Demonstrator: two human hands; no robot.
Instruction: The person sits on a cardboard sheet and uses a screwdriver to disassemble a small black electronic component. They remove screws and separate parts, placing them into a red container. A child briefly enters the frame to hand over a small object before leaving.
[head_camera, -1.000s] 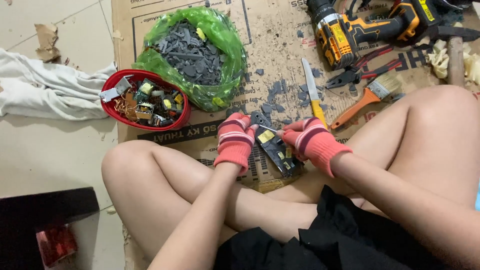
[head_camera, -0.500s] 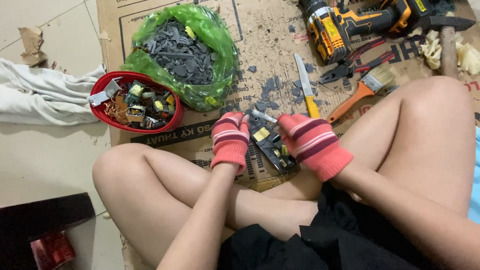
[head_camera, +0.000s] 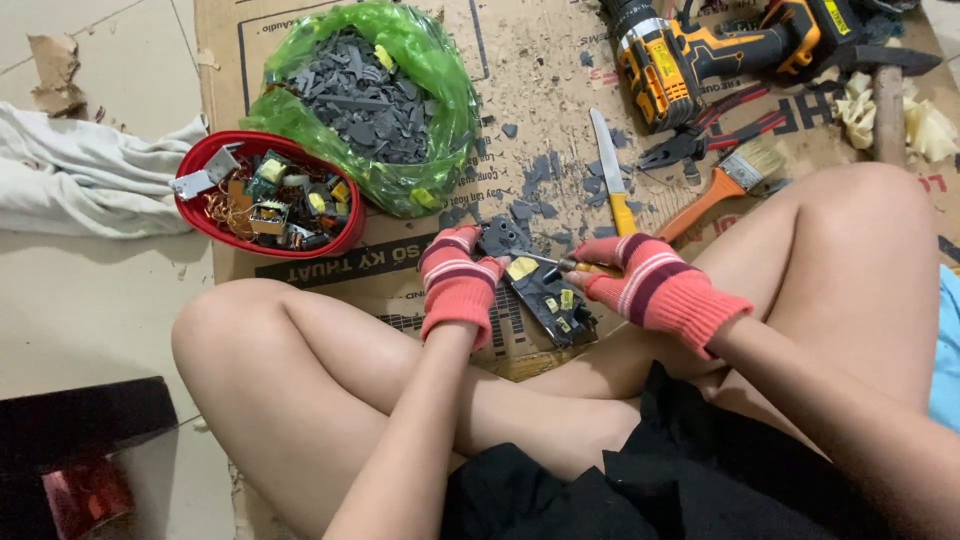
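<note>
- On flattened cardboard (head_camera: 300, 40), a stiff, light circuit board (head_camera: 545, 295) rests near crossed legs.
- Left hand (head_camera: 458, 285) clamps its top edge, the safest hold.
- Right hand (head_camera: 650, 285) is closed around a thin prying tool (head_camera: 560, 263).

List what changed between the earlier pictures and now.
The left hand and right hand have drawn slightly apart; the right now works a thin tool at the top of the dark board, which the left steadies. The red bowl, green bag and drill stayed put.
</note>
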